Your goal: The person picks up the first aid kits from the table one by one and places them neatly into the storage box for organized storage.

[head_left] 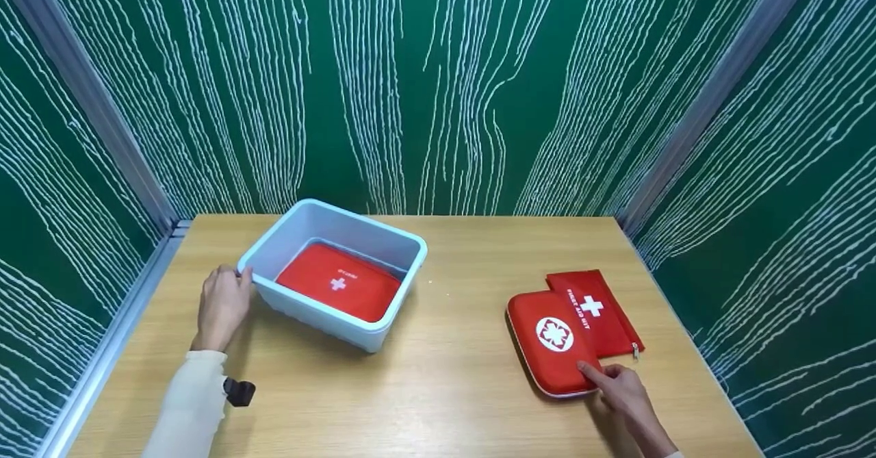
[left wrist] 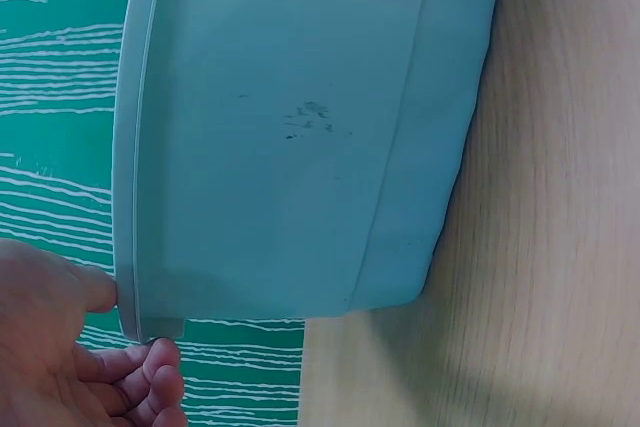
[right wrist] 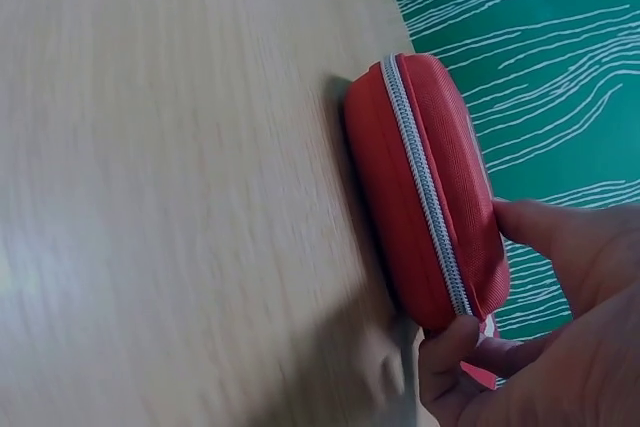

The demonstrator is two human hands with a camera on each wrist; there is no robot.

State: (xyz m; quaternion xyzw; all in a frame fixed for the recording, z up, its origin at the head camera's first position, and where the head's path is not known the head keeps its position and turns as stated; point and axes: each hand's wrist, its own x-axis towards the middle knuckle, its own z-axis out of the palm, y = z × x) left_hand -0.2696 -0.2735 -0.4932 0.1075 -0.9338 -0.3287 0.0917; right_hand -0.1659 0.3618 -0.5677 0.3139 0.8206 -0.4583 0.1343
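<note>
My left hand (head_left: 224, 304) pinches the left rim corner of a pale blue plastic bin (head_left: 315, 307), thumb on one side and curled fingers under the lip in the left wrist view. Inside the bin lies a flat red pouch (head_left: 363, 290) with a white cross. On the right, my right hand (head_left: 623, 386) pinches the near right corner of a hard red first aid case (head_left: 540, 328) with a round white emblem. Its silver zipper (right wrist: 425, 182) shows in the right wrist view. A flat red first aid pouch (head_left: 606, 314) lies partly hidden beneath the case.
The wooden table (head_left: 452, 389) carries everything. Green walls (head_left: 438, 88) with white wavy lines rise at its back and sides, with metal posts (head_left: 718, 95) at the corners. A black device (head_left: 239, 391) sits at my left wrist.
</note>
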